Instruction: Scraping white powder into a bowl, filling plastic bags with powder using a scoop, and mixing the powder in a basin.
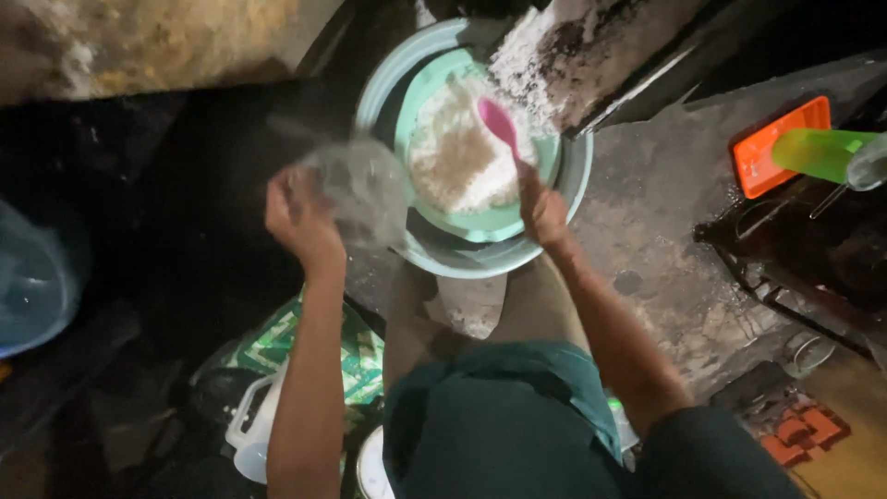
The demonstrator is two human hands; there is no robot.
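Right hand gripping pink spoon over white grains in green bowl, inside pale basin. Left hand clutching blurred clear bag at basin's left edge.

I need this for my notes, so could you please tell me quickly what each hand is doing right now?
Left hand: closed on a clear plastic bag.
Right hand: closed on a pink spoon over the rice.
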